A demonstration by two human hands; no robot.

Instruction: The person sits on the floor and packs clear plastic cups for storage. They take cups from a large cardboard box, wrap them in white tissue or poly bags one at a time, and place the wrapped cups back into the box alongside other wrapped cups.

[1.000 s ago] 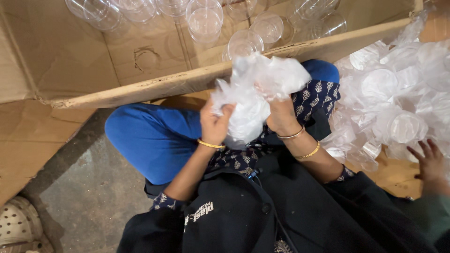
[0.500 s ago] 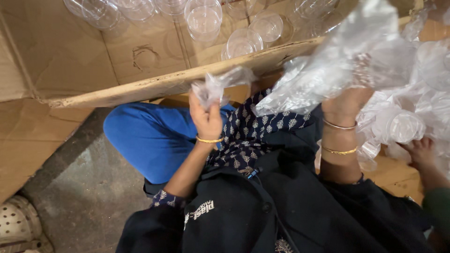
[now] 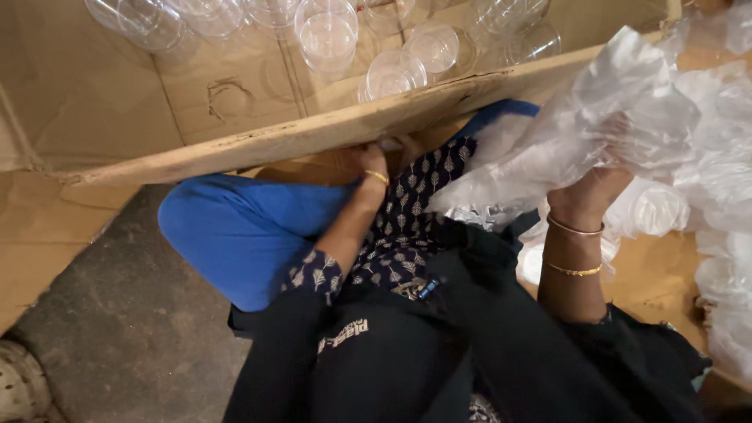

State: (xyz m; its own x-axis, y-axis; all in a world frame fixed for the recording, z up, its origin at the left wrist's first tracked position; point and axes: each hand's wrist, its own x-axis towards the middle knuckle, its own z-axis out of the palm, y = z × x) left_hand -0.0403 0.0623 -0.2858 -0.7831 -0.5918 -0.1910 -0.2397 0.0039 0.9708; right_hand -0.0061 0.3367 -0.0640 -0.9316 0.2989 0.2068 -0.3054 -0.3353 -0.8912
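One crumpled clear plastic bag (image 3: 580, 133), thin & wrinkly, right side.
R hand (image 3: 587, 196) fingers clenched on bag; L hand (image 3: 374, 160) under cardboard box (image 3: 313, 137) edge, grip can't tell.

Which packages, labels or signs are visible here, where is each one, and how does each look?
Cardboard box: top left, large, open, brown, holding clear plastic cups.
Plastic bag: upper right, crumpled, clear, gripped by the right hand.
Bagged cups: far right, whitish pile in clear wrapping.
Printed label: on the black garment, small, pale lettering.
The left hand touches the box edge.
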